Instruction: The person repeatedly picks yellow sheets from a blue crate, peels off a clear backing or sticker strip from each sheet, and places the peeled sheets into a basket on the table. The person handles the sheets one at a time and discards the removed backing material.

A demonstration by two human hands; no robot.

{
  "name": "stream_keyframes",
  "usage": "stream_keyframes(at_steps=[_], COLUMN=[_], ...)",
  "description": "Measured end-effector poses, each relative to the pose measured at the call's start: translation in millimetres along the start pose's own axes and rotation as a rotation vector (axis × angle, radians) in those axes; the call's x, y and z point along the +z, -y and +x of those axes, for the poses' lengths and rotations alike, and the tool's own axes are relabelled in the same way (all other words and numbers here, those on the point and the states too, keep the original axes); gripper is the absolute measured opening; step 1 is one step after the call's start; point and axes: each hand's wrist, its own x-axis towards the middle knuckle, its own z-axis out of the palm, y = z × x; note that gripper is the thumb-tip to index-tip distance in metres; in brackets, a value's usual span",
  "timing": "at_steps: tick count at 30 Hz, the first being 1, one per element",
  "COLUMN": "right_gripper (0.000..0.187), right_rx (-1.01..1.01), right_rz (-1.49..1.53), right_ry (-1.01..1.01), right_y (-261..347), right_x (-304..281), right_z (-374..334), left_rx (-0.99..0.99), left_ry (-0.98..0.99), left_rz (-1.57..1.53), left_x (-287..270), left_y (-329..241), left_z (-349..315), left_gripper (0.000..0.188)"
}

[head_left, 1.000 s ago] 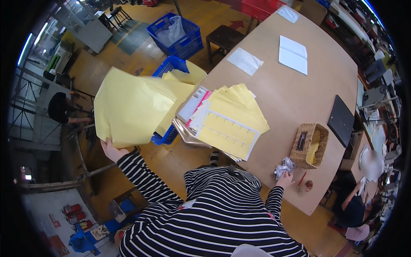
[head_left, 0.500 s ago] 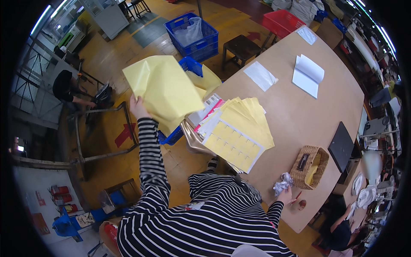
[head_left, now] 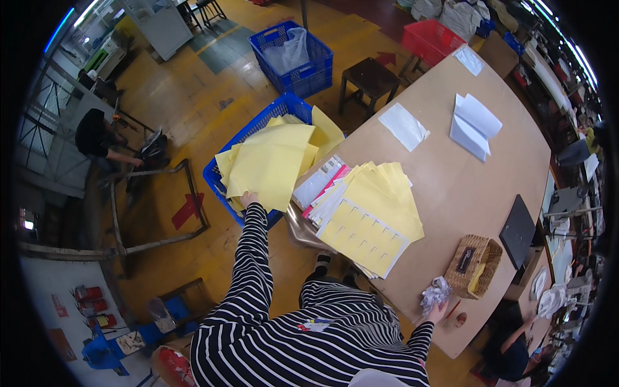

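A large yellow sheet (head_left: 274,158) lies over other yellow sheets in a blue crate (head_left: 219,187) beside the table. My left hand (head_left: 249,199) is closed on its near edge. On the table's left corner sits a fanned pile of yellow sheets (head_left: 380,193), topped by a white-edged sheet with small slits (head_left: 364,238). White and pink-edged papers (head_left: 325,180) stick out along its left side. At the table's near edge, my right hand (head_left: 437,312) is closed on a crumpled whitish-purple wad (head_left: 436,293), partly hiding it.
Right of the wad stands a wicker basket (head_left: 469,267), near a black flat panel (head_left: 518,231). An open white booklet (head_left: 474,126) and a clear sheet (head_left: 404,126) lie farther back on the table (head_left: 458,193). Beyond are a second blue crate (head_left: 316,79), a dark stool (head_left: 371,79) and a red crate (head_left: 422,42).
My left hand has swung the yellow sheet down and to the right, from the air onto the sheets in the blue crate. My right hand still has the crumpled wad.
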Motion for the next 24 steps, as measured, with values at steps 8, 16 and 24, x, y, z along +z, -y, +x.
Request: stream_keyframes(at_steps=[8,16,24], right_gripper=[0.036,0.035,0.026], right_rx=[0.098,0.188,0.048], right_rz=[-0.087,0.067,-0.709], right_ry=[-0.167,-0.363,-0.377], right_y=[-2.9,-17.1,22.5], right_x=[5.2,2.6,18.4], right_z=[0.9,3.9,-24.5], left_rx=[-0.208,-0.205,0.619], left_ry=[-0.033,-0.035,0.524], left_rz=[0.441,0.589,0.185], left_x=[-16.7,-51.1,-0.7], left_y=[42.5,36.2,43.9], left_z=[24.7,11.0,-196.8], left_gripper=[0.039,0.043,0.036])
